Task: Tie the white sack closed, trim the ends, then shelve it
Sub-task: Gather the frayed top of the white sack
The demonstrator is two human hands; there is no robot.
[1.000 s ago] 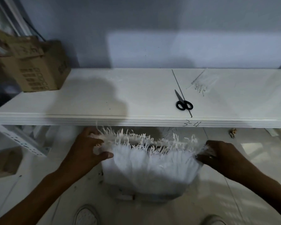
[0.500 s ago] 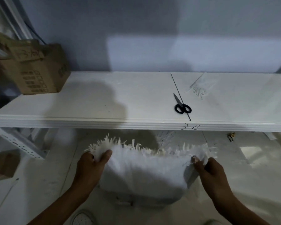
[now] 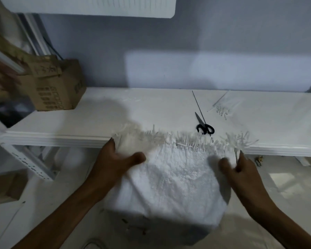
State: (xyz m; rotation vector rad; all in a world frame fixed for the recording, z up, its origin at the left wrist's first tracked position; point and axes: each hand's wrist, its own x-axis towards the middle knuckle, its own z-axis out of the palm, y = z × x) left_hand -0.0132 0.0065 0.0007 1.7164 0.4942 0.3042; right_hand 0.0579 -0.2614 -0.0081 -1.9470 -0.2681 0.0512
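A bulky white sack [image 3: 171, 182] with a frayed, fringed top edge hangs in front of the white shelf [image 3: 97, 123], its fringe level with the shelf's front lip. My left hand [image 3: 115, 159] grips the sack's upper left corner, thumb on the front. My right hand [image 3: 241, 168] pinches the upper right corner. Black-handled scissors [image 3: 204, 125] lie on the shelf just behind the fringe, right of centre. A bundle of white ties [image 3: 223, 108] lies farther back on the right. The sack's bottom is in shadow.
A cardboard box [image 3: 56, 87] stands at the shelf's left end. A thin dark rod [image 3: 197, 103] lies on the shelf by the scissors. A perforated white upright [image 3: 29, 162] slants below left. Another box [image 3: 7, 187] sits low on the left. Pale floor lies below.
Both hands have lifted the sack from below the shelf up to the shelf's front edge. The view has tilted upward and closer to the shelf.
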